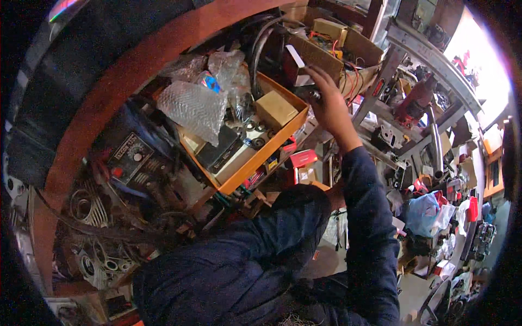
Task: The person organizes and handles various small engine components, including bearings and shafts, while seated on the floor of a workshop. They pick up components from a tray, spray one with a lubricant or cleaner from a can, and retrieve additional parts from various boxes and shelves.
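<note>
My right hand (330,103) is raised at the right of an orange-rimmed box (255,161), its upper fingers extended beside a white-flapped cardboard carton (297,68). A small dark metal piece (315,95) is between its thumb and fingers. The orange box holds crumpled bubble wrap (190,108), a brown carton (276,107), several dark rings (258,142) and a dark flat case (219,152). My left hand is not in view.
A box of wires (363,51) is behind. A control unit with a knob (130,156) is at left, above metal castings (100,261). At right are a grey metal frame (429,64), a red bottle (414,106) and bags (429,214). My bent leg (255,244) fills the lower middle.
</note>
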`<action>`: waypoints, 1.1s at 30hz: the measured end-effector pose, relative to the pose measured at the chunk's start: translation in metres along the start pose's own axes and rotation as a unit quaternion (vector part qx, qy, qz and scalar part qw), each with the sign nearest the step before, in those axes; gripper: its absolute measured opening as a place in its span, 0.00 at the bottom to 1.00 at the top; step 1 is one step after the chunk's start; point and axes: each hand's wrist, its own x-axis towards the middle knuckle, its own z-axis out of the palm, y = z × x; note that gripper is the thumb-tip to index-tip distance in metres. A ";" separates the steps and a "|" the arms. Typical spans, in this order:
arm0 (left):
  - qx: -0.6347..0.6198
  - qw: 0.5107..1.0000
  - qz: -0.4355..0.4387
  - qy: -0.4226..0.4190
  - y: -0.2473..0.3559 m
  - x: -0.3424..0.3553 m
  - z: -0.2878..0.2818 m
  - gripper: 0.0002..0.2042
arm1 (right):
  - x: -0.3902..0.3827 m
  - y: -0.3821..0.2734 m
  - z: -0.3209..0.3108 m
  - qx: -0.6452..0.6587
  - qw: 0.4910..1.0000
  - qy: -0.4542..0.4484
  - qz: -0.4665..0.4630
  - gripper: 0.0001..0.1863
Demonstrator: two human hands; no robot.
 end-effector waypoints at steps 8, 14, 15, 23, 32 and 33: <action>0.024 1.000 0.006 -0.018 0.010 0.002 -0.001 0.21 | -0.067 -0.028 -0.085 0.114 0.945 0.017 0.307 0.17; -0.037 0.998 0.039 0.016 0.002 0.007 0.016 0.20 | -0.180 -0.028 -0.167 0.225 0.860 0.134 0.438 0.14; -0.032 0.998 0.053 0.007 0.002 0.005 0.019 0.21 | -0.199 -0.028 -0.176 0.262 0.843 0.146 0.447 0.17; 0.023 0.997 0.074 -0.017 -0.023 -0.013 0.043 0.27 | -0.300 -0.047 -0.204 0.319 0.751 0.188 0.547 0.23; 0.000 0.999 0.017 -0.051 -0.074 -0.012 0.076 0.19 | -0.330 -0.059 -0.216 0.236 0.787 0.142 0.552 0.16; 0.004 0.999 0.013 -0.049 -0.083 -0.010 0.075 0.16 | -0.334 -0.060 -0.215 0.220 0.783 0.143 0.564 0.14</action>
